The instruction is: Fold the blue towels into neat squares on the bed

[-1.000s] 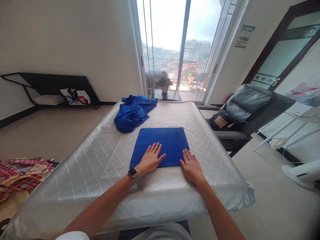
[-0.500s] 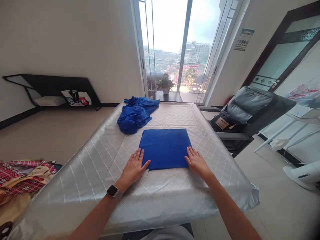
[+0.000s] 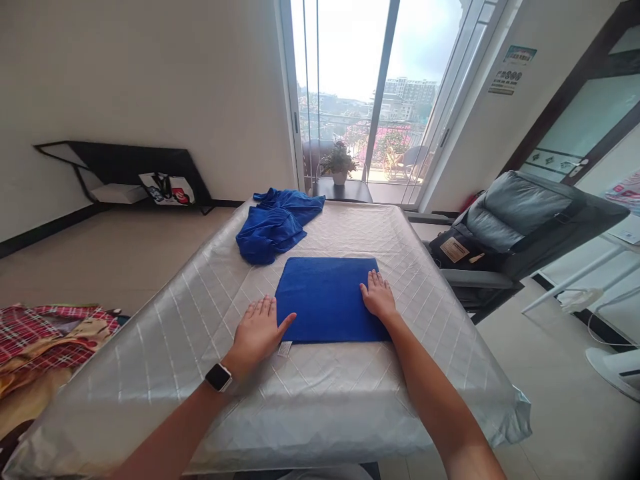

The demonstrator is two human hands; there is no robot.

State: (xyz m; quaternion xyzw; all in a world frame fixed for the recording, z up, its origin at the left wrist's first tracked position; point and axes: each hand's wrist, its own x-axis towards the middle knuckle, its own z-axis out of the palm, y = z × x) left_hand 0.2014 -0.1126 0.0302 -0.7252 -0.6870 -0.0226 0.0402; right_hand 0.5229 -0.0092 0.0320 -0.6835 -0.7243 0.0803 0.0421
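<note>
A blue cloth [image 3: 325, 300], folded into a flat rectangle, lies on the silver quilted table cover [image 3: 320, 380]. My left hand [image 3: 257, 330] is at its left edge, fingers out on the cover and the thumb reaching over the cloth. A small white tag [image 3: 285, 349] shows at the near left corner. On the cloth's right side my right hand [image 3: 379, 293] lies flat, fingers stretched forward. Neither hand grips anything. Farther back on the left, a second blue cloth [image 3: 275, 227] sits in a crumpled heap.
Patterned cloths [image 3: 60, 340] are piled beyond the table's left edge. A grey armchair [image 3: 520, 220] with a dark bag [image 3: 453, 250] on it stands to the right. Behind the table are a potted plant [image 3: 339, 163] and a sliding glass door [image 3: 350, 80].
My right hand has slid forward and inward along the cloth's right side. My left hand has shifted slightly left. The view has turned a little to the left.
</note>
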